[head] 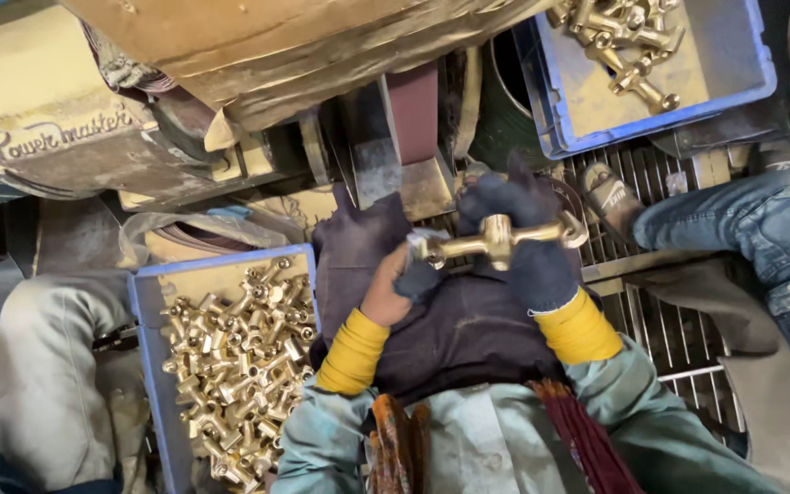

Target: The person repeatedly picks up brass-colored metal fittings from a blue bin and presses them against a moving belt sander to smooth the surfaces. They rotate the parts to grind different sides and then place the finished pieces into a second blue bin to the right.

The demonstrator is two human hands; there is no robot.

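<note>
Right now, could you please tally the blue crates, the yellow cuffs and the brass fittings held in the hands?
Blue crates: 2, one at lower left and one at upper right.
Yellow cuffs: 2, left and right.
Brass fitting held by left hand and right hand: 1.
Total: 5.

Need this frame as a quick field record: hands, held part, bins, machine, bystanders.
left hand: worn dark glove, grips one end of the brass fitting
right hand: dark glove, grips the fitting's middle and other end
brass fitting: cross-shaped, held level just short of the sanding belt
sanding belt: reddish-brown, upright, dusty machine
left blue crate: heaped with brass fittings
upper blue crate: a few fittings
other person's leg: jeans, sandal, on the metal grate
</note>
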